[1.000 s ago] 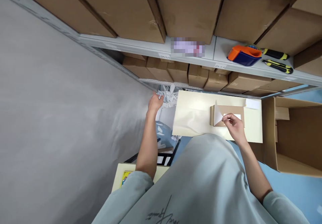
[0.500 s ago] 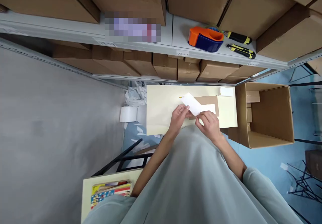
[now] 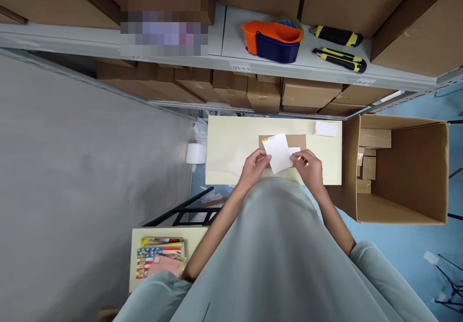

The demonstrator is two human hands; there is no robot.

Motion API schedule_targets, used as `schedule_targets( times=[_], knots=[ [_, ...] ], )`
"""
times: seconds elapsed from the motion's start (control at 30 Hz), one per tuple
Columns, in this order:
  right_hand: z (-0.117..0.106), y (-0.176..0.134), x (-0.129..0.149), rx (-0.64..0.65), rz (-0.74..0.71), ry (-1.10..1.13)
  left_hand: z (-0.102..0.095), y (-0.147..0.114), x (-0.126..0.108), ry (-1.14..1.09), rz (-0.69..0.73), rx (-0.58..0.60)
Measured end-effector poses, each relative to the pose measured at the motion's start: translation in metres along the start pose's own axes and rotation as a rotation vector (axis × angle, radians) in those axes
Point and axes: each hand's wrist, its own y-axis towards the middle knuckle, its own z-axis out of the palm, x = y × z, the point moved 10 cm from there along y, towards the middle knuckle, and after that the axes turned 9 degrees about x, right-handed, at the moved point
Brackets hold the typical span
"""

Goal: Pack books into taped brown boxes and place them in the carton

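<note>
A white paper sheet (image 3: pixel 278 154) with a small yellow-orange mark at its top left corner is held tilted above the table. My left hand (image 3: pixel 256 166) pinches it at the left edge. At the opposite edge, my right hand (image 3: pixel 309 170) has its thumb and forefinger closed on the paper. Beneath lies a flat brown cardboard piece (image 3: pixel 298 141), partly covered by the sheet. A smaller white rectangle (image 3: pixel 295 150) shows on the cardboard beside the sheet, mostly hidden. Toward the table's back right corner lies a white paper stack (image 3: pixel 326 129).
A cream table (image 3: pixel 231 150) stands below a shelf of cardboard boxes. An orange-and-blue tape dispenser (image 3: pixel 277 42) and two utility knives (image 3: pixel 336 35) lie on that shelf. At right, a large open carton (image 3: pixel 408 167) contains small boxes. Magazines (image 3: pixel 161 258) lie on a side table at lower left.
The sheet has turned and shows more of its face, its marked corner now upper left. My right hand has moved slightly right, and the view has shifted a little.
</note>
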Motion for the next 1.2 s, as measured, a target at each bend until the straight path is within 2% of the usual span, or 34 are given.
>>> schedule_targets(
  times=[0.07, 0.2, 0.43, 0.53, 0.73, 0.87, 1.03, 1.2],
  knots=[
    [-0.011, 0.010, -0.023, 0.009, 0.087, 0.102, 0.012, 0.000, 0.003, 0.003, -0.019, 0.014],
    [-0.008, 0.021, -0.052, 0.153, 0.164, 0.274, 0.031, 0.000, 0.003, 0.087, -0.037, 0.034],
    [-0.010, 0.021, -0.072, 0.198, 0.201, 0.263, 0.044, -0.004, 0.001, 0.257, -0.044, 0.024],
    [-0.019, 0.022, -0.081, 0.165, 0.213, 0.233, 0.037, -0.003, 0.013, 0.336, -0.092, 0.030],
    [-0.060, 0.027, -0.102, 0.002, 0.239, 0.204, -0.017, 0.000, 0.033, 0.379, -0.145, -0.182],
    [-0.079, 0.025, -0.112, -0.062, 0.249, 0.227, -0.038, 0.005, 0.035, 0.357, -0.146, -0.241],
    [-0.082, 0.014, -0.114, -0.124, 0.261, 0.276, -0.037, 0.018, 0.036, 0.330, -0.128, -0.199],
    [-0.058, -0.001, -0.109, -0.108, 0.308, 0.327, -0.022, 0.027, 0.028, 0.340, -0.102, -0.110]
  ],
)
